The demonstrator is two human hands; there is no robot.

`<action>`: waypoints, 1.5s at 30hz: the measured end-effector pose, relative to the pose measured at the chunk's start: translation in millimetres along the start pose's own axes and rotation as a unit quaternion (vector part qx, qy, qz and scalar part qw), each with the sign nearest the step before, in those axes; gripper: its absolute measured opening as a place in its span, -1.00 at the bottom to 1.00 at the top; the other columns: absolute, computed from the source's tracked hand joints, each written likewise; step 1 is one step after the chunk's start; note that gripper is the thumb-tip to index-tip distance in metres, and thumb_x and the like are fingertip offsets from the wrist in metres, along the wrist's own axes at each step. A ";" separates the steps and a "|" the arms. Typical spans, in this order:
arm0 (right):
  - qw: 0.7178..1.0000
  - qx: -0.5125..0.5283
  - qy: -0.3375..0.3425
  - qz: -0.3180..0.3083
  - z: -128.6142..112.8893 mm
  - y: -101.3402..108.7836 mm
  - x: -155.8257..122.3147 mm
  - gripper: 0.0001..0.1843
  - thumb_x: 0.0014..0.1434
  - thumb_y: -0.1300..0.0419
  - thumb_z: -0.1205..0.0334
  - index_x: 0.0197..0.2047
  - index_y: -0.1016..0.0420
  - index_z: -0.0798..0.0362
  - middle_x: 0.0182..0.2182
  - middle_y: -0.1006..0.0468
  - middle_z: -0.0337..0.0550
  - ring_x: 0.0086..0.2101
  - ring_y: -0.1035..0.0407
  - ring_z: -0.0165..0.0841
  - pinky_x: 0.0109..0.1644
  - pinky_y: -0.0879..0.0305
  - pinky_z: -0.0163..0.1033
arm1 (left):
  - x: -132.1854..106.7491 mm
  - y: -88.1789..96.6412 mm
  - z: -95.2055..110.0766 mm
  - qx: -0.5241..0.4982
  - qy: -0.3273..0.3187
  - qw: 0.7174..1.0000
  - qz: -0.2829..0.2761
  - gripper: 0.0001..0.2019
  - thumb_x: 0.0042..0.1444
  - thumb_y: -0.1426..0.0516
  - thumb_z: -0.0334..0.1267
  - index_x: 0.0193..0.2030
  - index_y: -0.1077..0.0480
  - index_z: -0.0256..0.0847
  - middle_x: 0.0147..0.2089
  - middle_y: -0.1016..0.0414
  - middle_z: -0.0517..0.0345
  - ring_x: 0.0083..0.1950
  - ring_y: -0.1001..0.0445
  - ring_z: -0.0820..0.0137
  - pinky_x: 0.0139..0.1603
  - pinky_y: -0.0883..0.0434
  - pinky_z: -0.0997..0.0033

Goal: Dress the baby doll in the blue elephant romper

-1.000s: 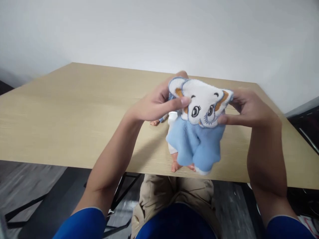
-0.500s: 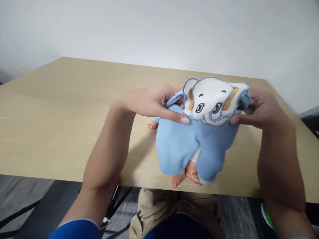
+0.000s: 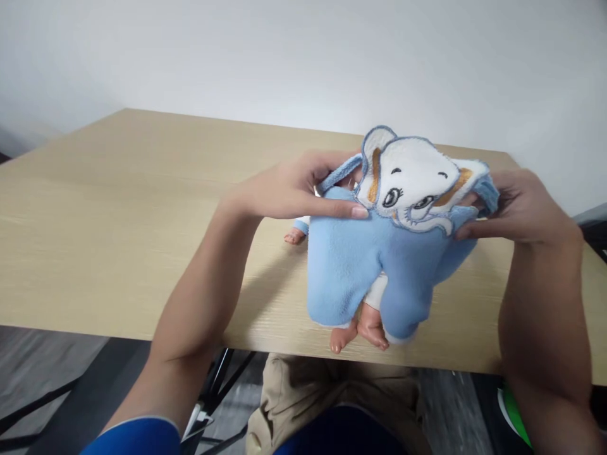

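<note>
Light-blue doll overalls (image 3: 346, 253) hang upright between my hands, with a white elephant face patch (image 3: 417, 177) on the bib. My left hand (image 3: 303, 186) grips the upper left edge, its thumb lying across the front beside a blue strap (image 3: 339, 174). On the other side, my right hand (image 3: 516, 205) pinches the upper right edge with bunched blue cloth at the fingers. Behind the overalls lies a baby doll; its feet (image 3: 358, 330) show below the legs and one small hand (image 3: 294, 236) at the left. The doll's head and most of its body are hidden.
The wooden table (image 3: 118, 234) stretches away to the left and back, up to a pale wall (image 3: 303, 57). Its front edge runs just above my lap in beige trousers (image 3: 289, 398). A white cable plug (image 3: 202, 416) shows beneath the table at left.
Both hands have shifted slightly right with the overalls, and the bib has risen a little. The elephant's left ear stands higher, and the trunk flap hangs looser. The doll seems to stay put.
</note>
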State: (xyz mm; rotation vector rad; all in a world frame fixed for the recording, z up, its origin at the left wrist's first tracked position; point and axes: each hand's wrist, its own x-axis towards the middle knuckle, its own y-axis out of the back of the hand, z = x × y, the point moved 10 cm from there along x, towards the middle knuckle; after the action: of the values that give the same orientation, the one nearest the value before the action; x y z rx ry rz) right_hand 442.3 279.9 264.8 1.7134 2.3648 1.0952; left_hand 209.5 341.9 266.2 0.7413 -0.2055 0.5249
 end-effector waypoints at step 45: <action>0.955 0.157 -0.116 -0.222 38.7 -114.0 11.4 -0.29 0.04 -0.68 -0.22 0.16 -0.81 -0.02 0.05 -0.86 -0.07 0.23 -0.69 0.05 0.40 -0.60 0.06 | 8.1 -21.5 -37.0 -0.194 0.098 0.976 -0.031 -0.44 -0.04 -0.61 0.27 -0.31 -0.56 -0.10 -0.48 -0.53 0.19 -0.14 -0.75 0.14 -0.07 -0.71 0.32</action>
State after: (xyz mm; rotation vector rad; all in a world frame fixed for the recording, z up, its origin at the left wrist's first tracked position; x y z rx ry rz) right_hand 359.3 292.4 177.8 1.1872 2.6748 0.4461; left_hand 227.5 357.2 229.6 0.3122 -0.0942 0.4764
